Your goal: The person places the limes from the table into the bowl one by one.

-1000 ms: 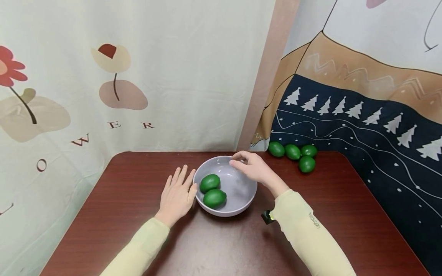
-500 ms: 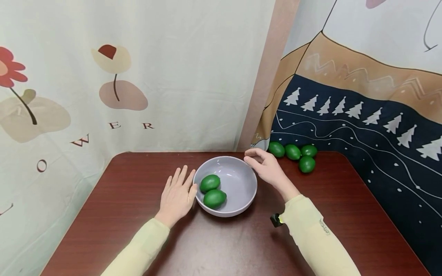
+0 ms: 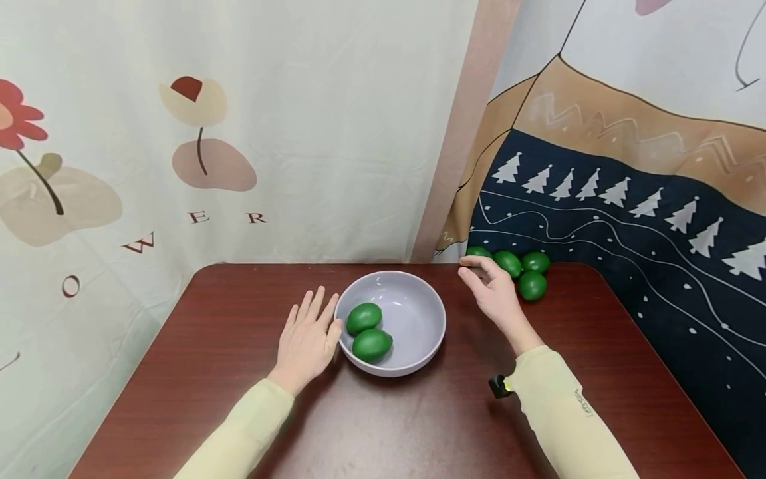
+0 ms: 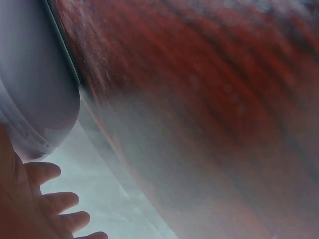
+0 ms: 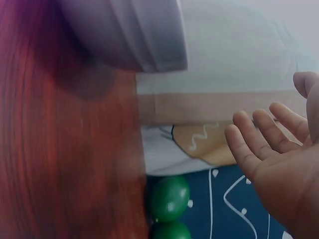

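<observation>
Two green limes, a rear lime (image 3: 364, 319) and a front lime (image 3: 372, 344), lie in the left half of a pale lavender bowl (image 3: 415, 329). My left hand (image 3: 306, 342) has its fingers spread, with the thumb at the bowl's left rim. In the left wrist view the bowl's outer wall (image 4: 37, 64) rises right by that hand. My right hand (image 3: 497, 293), fingers loosely bent and holding nothing, hovers right of the bowl. It partly covers the leftmost of several limes (image 3: 532, 286) grouped at the back right. The right wrist view shows a lime (image 5: 170, 198) beyond the bare palm (image 5: 284, 189).
The dark red wooden table (image 3: 395, 426) has its back edge against a pale printed curtain (image 3: 335, 133). A navy cloth with white trees (image 3: 610, 219) hangs behind the grouped limes. A small black device (image 3: 499, 386) sits at the right sleeve.
My right hand has moved right, from over the bowl's back rim to in front of the grouped limes. The left hand, the bowl and its two limes have stayed put.
</observation>
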Demonstrator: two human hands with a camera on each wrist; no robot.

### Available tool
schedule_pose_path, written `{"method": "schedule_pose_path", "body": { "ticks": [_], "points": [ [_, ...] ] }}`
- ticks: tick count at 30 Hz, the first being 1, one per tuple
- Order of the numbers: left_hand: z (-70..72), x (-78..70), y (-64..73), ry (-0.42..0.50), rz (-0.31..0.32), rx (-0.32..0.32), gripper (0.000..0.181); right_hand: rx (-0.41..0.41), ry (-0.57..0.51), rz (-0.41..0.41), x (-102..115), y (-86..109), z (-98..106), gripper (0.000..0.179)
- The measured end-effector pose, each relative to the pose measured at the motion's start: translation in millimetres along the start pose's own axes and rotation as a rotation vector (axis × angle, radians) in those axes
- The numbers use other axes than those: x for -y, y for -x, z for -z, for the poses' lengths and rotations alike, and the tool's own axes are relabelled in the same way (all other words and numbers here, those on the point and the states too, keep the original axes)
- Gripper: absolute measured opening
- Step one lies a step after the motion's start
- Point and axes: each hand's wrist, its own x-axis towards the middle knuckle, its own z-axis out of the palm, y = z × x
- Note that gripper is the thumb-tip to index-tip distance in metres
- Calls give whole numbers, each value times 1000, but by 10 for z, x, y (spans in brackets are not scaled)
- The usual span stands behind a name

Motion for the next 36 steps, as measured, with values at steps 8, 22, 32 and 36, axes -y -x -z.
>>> {"method": "schedule_pose_path", "body": {
  "ticks": [8, 22, 32, 36],
  "points": [
    [5, -9, -12, -1, 3, 9, 57, -83, 28, -4, -111, 34, 185, 31],
    [-2, -13, -15, -8, -6, -7, 57, -267, 151, -67, -338, 95, 514, 32],
    [-13, -3, 4, -12, -5, -25, 56, -354, 209, -133, -521, 159, 640, 35],
    [-19, 2, 9, -13, -25, -47, 55, -355, 245, -169, -554, 185, 688, 37]
  ]
}}
